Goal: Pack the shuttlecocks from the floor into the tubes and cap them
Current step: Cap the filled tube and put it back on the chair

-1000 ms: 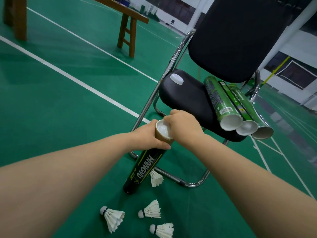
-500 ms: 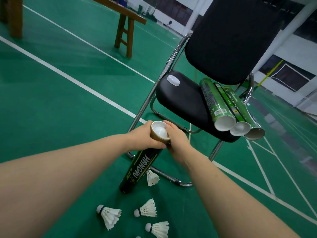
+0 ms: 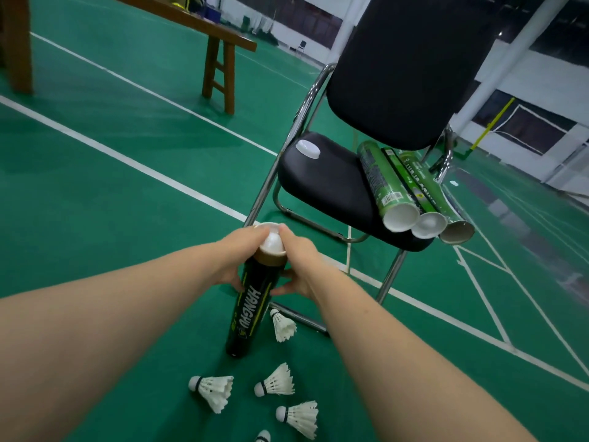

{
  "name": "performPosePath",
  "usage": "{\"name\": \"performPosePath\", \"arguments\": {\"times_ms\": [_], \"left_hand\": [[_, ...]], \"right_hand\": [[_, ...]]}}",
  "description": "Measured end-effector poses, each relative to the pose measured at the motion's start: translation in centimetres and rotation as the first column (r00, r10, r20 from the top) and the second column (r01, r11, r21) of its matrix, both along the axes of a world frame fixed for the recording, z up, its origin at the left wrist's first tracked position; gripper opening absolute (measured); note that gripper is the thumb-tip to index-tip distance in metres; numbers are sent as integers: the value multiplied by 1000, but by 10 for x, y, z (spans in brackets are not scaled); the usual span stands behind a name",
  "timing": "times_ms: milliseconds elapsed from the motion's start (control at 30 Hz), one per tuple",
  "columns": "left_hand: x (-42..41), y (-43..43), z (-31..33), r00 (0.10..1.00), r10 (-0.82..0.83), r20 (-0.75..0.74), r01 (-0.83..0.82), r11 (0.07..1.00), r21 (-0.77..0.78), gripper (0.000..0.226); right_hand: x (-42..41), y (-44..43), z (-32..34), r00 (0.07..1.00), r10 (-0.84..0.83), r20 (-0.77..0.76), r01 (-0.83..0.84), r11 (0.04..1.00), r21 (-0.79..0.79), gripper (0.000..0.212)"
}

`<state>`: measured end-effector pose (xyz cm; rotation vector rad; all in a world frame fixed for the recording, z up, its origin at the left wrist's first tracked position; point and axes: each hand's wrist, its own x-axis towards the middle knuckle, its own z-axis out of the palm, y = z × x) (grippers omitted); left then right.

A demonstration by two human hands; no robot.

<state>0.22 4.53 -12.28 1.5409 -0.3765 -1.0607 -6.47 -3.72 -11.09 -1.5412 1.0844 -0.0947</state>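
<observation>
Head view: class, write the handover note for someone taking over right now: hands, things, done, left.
The left hand and right hand both grip the black tube, standing on the floor.
A white cap sits on its mouth, seemingly not pushed home.
Five shuttlecocks lie on the floor; three green tubes and a spare cap lie on the chair.
Done: black tube nearly capped. To do: seat cap, pack loose shuttlecocks, cap green tubes.

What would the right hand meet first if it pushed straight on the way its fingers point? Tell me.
The right hand grips the black tube, one fingertip on its white cap, so it meets the tube at once. Right behind, it seems, is the left hand holding the other side.
</observation>
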Motion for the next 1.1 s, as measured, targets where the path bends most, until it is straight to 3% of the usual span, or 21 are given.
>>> {"name": "performPosePath", "arguments": {"times_ms": [100, 233, 300, 433, 533, 700, 833, 900, 1000, 1100], "left_hand": [[-14, 17, 6, 994, 94, -61, -94, 995, -8, 27], [-37, 28, 19, 994, 108, -15, -109, 993, -39, 49], [-51, 28, 22, 975, 169, 143, -164, 985, -46, 57], [-80, 36, 42, 841, 257, 476, -223, 966, -128, 39], [-100, 44, 77, 773, 269, 574, -164, 960, -228, 36], [-116, 39, 135, 705, 376, 602, -86, 887, -454, 18], [-111, 16, 161, 620, 366, 694, 56, 862, -504, 5], [-103, -4, 164, 572, 349, 742, 126, 857, -500, 4], [-91, -38, 161, 540, 322, 777, 206, 845, -494, 23], [-79, -74, 150, 538, 254, 804, 285, 843, -457, 34]], "right_hand": [[-8, 21, 0, 999, 36, 30, -37, 997, 66, 44], [-32, 40, -6, 974, -51, 220, 17, 988, 153, 50], [-45, 46, -7, 947, -97, 307, 43, 983, 176, 54], [-67, 57, 3, 875, -108, 471, 111, 994, 21, 46], [-80, 61, 31, 821, -56, 568, 150, 982, -119, 47], [-95, 50, 99, 716, 88, 692, 174, 938, -299, 20], [-101, 27, 131, 621, 169, 766, 171, 924, -342, 5], [-100, 7, 137, 594, 186, 783, 183, 916, -357, 11], [-96, -30, 136, 593, 213, 776, 228, 880, -416, 26], [-89, -70, 123, 629, 241, 739, 285, 813, -508, 41]]}}
